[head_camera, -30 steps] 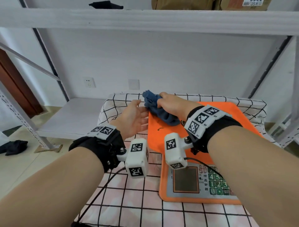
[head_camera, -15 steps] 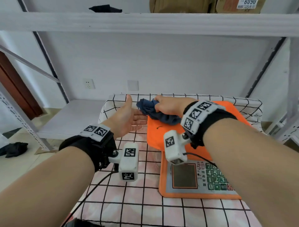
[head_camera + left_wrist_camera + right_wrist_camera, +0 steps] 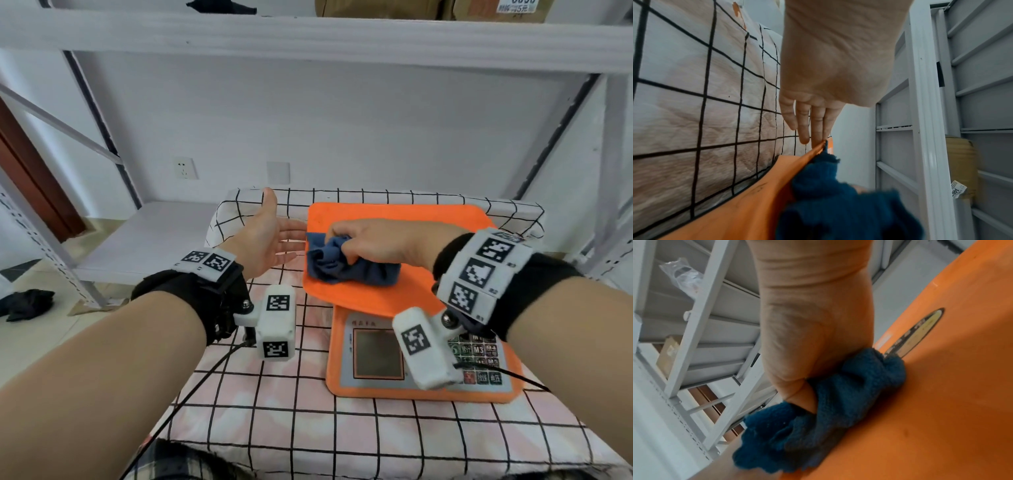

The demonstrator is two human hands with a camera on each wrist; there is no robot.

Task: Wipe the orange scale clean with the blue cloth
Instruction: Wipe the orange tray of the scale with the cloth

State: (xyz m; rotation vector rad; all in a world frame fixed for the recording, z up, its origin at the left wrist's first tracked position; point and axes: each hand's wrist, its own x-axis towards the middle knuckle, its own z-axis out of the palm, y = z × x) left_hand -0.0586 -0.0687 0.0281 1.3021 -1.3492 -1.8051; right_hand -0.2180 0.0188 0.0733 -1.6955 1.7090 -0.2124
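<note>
The orange scale (image 3: 404,298) sits on the checked tablecloth, its flat weighing plate (image 3: 428,222) at the back and its display and keypad (image 3: 380,353) at the front. My right hand (image 3: 363,243) grips the bunched blue cloth (image 3: 346,267) and presses it onto the plate's near left part; the cloth (image 3: 818,417) shows bunched under the fist on the orange plate (image 3: 941,402). My left hand (image 3: 274,240) is open, fingers straight, with fingertips (image 3: 818,139) touching the plate's left edge (image 3: 812,152) next to the cloth (image 3: 838,203).
The checked tablecloth (image 3: 274,421) covers the small table. A white metal shelf frame (image 3: 308,34) spans overhead, with diagonal braces at both sides. A low white shelf board (image 3: 144,236) lies to the left. Dark cloth (image 3: 24,303) lies on the floor at far left.
My right hand has dragged the blue cloth from the plate's far left corner toward me along the left side. My left hand stays open at the plate's left edge.
</note>
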